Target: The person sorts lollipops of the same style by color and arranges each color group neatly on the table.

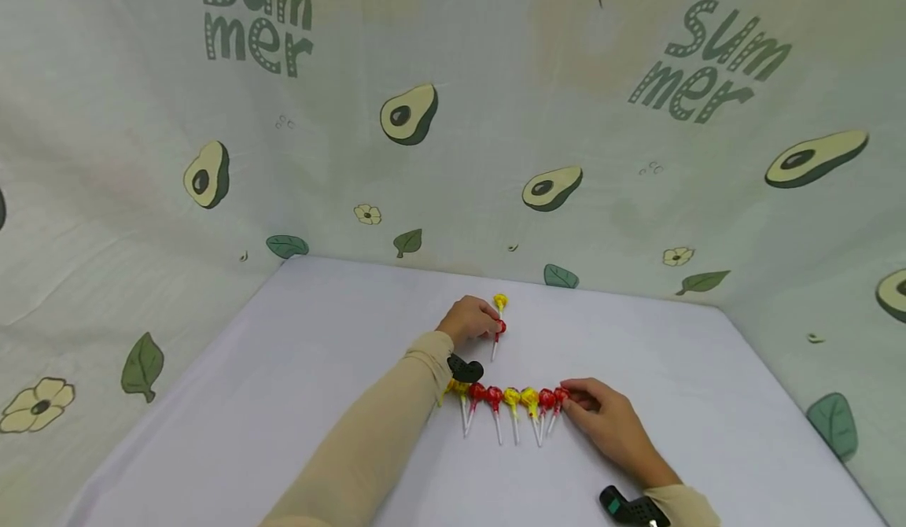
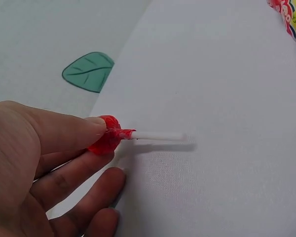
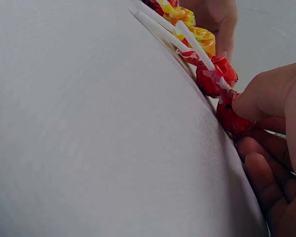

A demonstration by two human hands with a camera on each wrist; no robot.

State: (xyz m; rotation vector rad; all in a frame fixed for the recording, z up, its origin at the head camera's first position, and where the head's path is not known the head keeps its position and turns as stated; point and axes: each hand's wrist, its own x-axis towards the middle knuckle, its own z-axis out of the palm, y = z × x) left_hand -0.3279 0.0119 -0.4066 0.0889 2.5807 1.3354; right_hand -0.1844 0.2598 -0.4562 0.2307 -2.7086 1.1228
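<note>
My left hand [image 1: 470, 320] pinches a red lollipop [image 1: 500, 328] by its wrapped head near the back of the white table [image 1: 297, 370]; in the left wrist view the red lollipop [image 2: 107, 136] sits between thumb and fingers with its white stick pointing away. A yellow lollipop [image 1: 500, 302] lies just beyond it. Closer to me, a row of red and yellow lollipops [image 1: 506, 403] lies side by side. My right hand [image 1: 602, 417] touches the red lollipop at the row's right end [image 1: 561, 396]; in the right wrist view my thumb and fingers close round that red lollipop [image 3: 232, 116].
An avocado-print cloth [image 1: 453, 118] forms walls behind and on both sides of the table. A black wrist device [image 1: 630, 507] shows at the bottom right and another [image 1: 465, 369] on my left wrist. Bare white tabletop lies left and right of the row.
</note>
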